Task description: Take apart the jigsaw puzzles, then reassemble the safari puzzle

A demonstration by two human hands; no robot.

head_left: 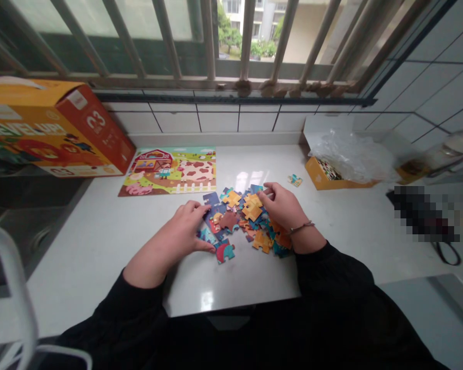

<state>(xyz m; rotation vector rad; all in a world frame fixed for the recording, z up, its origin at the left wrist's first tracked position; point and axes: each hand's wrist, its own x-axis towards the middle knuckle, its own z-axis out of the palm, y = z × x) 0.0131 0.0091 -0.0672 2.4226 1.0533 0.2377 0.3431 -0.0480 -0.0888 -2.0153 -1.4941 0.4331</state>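
A heap of jigsaw puzzle pieces (229,221) lies on the white counter between my hands, in blue, yellow, brown and red. My left hand (177,231) cups the heap's left edge, thumb spread from the fingers, its tips touching blue pieces. Against the right side rests my right hand (287,205), its fingers bent loosely beside yellow puzzle pieces (252,205), with some pieces partly hidden under the palm. Neither hand grips a piece that I can make out. A red and teal puzzle piece (224,252) sits at the near edge, by my left thumb.
Behind the heap lies a farm picture (170,172) with a cow and barn. One loose puzzle piece (295,180) is beyond my right hand. An orange puzzle box (54,128) stands at left; an open box (324,174) with plastic wrap is at right, near a blurred dark object (424,213).
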